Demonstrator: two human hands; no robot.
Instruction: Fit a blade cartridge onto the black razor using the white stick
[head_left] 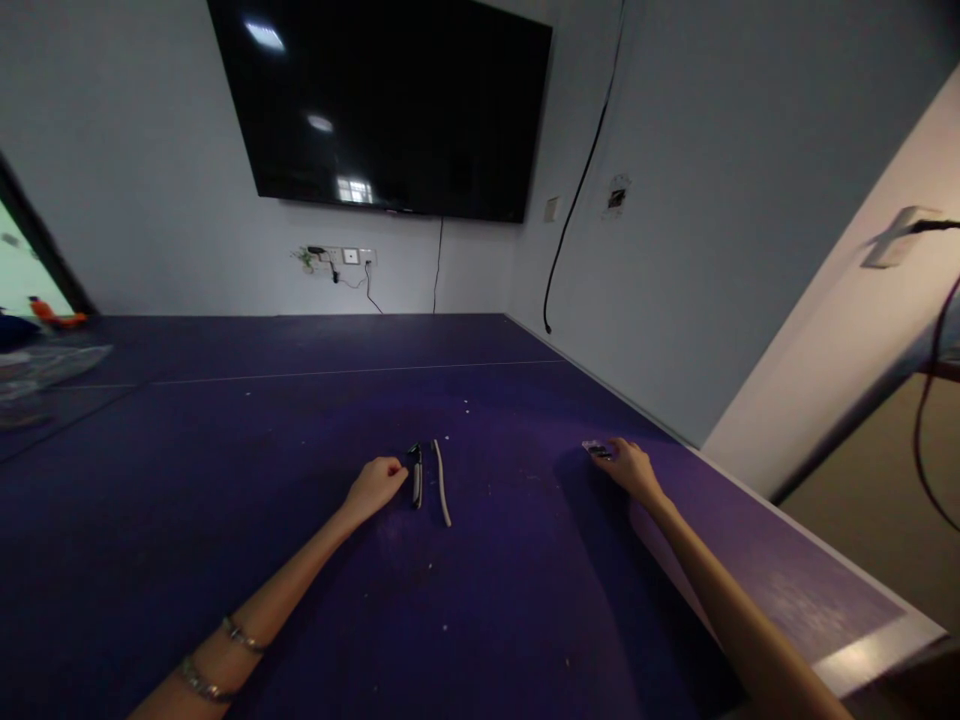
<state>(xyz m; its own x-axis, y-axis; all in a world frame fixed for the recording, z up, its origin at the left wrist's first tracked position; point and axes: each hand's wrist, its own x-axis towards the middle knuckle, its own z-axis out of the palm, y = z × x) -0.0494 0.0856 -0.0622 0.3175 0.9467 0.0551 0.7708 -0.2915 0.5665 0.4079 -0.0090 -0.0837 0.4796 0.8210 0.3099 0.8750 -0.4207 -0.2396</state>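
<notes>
On the purple tabletop, my left hand (377, 483) rests curled into a loose fist, and nothing shows in its fingers. Just right of it lies a slim tool with a black head and a grey-and-black handle (417, 482); its exact kind is unclear, and I cannot tell whether my fingertips touch it. A thin, pale, slightly bent strip (442, 484) lies beside that tool. Far to the right, my right hand (631, 468) is closed on the edge of a small clear plastic packet (592, 447) with dark bits inside, low over the table.
The large purple table (495, 600) runs up to the wall, with small white scraps scattered on it. A black television (390, 110) hangs above. A black cable (577, 190) dangles at the right wall. Clear plastic wrapping (52, 365) and an orange object (56, 315) are at far left.
</notes>
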